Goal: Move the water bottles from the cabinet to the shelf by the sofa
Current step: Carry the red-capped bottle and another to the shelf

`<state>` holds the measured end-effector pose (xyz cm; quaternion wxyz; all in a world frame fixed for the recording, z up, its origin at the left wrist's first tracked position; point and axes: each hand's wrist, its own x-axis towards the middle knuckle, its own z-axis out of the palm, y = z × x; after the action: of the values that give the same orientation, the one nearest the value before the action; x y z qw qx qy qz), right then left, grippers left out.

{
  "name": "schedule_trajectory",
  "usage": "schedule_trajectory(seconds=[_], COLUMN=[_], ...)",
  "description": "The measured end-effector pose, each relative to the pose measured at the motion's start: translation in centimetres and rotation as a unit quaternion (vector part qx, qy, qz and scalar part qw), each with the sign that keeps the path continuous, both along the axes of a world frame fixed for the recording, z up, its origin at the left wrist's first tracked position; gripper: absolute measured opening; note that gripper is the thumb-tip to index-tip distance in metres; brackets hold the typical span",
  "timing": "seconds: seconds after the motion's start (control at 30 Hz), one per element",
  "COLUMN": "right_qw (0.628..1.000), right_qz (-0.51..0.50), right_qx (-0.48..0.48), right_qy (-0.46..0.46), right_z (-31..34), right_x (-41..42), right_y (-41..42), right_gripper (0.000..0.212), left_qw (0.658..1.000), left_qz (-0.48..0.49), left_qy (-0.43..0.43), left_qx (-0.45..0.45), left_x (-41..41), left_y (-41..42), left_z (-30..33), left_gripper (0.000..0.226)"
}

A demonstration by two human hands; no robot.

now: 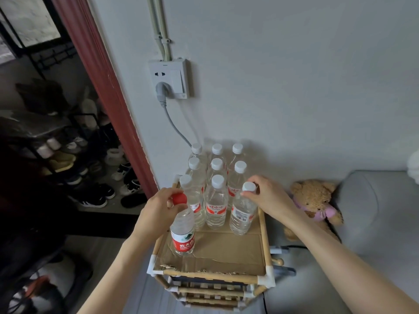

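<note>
A small bamboo shelf [264,234] with a cardboard top stands against the wall beside the sofa. Several clear water bottles with white caps [216,200] stand in rows at its back. My left hand [158,207] grips the neck of a red-capped, red-labelled bottle [182,236] that stands at the shelf's front left. My right hand [269,196] pinches the neck of a white-capped bottle [242,214] standing at the right end of the front row.
A grey sofa [371,211] with a teddy bear [315,200] lies to the right. A wall socket [169,79] with a grey cable hangs above the bottles. A red door frame [102,75] and a shoe rack [68,155] are on the left.
</note>
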<state>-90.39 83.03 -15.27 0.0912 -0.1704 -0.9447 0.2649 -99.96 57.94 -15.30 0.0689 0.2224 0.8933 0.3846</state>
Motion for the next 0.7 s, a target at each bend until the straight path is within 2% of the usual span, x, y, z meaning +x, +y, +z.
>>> schedule_trajectory(seconds=[0.07, 0.17, 0.23, 0.33, 0.43, 0.6, 0.7], right_qw=[1.0, 0.998, 0.998, 1.0, 0.999, 0.998, 0.999], right_qz=[-0.002, 0.062, 0.06, 0.001, -0.034, 0.05, 0.038], right_qx=[-0.001, -0.011, -0.013, 0.014, 0.019, -0.008, -0.008], right_qy=[-0.001, -0.026, -0.025, -0.013, -0.001, -0.042, -0.035], right_z=[-0.1, -0.1, 0.0, 0.1, -0.3, -0.3, -0.2], right_x=[0.0, 0.6, 1.0, 0.7, 0.5, 1.2, 1.2], right_y=[-0.2, -0.2, 0.2, 0.2, 0.0, 0.2, 0.4], right_gripper=[0.036, 0.046, 0.043, 0.032, 0.037, 0.045, 0.035], left_qw=[1.0, 1.0, 0.999, 0.999, 1.0, 1.0, 1.0], left_qz=[-0.001, -0.006, -0.005, -0.007, -0.013, -0.001, 0.001], left_qy=[-0.007, -0.012, -0.017, -0.019, -0.018, -0.01, -0.01], left_qx=[0.009, 0.026, 0.031, 0.028, 0.012, -0.019, -0.025], left_x=[0.0, 0.0, 0.0, -0.1, -0.4, -0.8, -0.7], left_y=[0.2, 0.3, 0.2, 0.2, 0.2, -0.1, 0.0], left_z=[-0.1, -0.4, -0.6, -0.7, -0.6, -0.6, -0.5], left_gripper=[0.033, 0.031, 0.03, 0.032, 0.031, 0.032, 0.034])
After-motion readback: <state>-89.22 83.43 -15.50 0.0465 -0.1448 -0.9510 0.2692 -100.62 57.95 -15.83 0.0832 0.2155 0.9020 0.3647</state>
